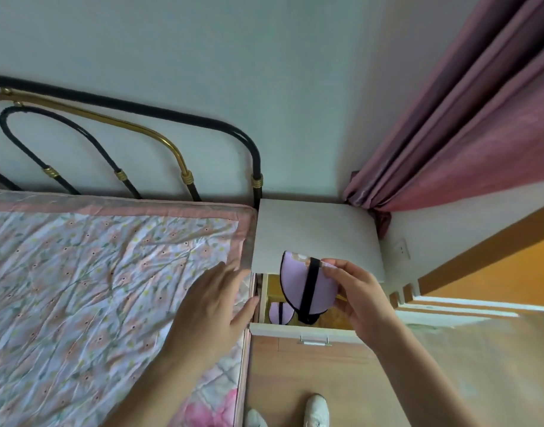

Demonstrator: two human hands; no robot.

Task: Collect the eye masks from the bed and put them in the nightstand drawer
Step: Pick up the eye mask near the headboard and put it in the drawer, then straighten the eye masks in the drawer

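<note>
Right hand (361, 298) pinches a lilac eye mask (304, 288) above the open drawer (301, 329), left hand (216, 306) open; dangling strap could easily snag the drawer front.

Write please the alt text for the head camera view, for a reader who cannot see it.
A right hand holds a lilac eye mask by its edge above an open nightstand drawer, where another lilac mask already lies. The left hand hovers open over the edge of a floral quilted bed.
</note>
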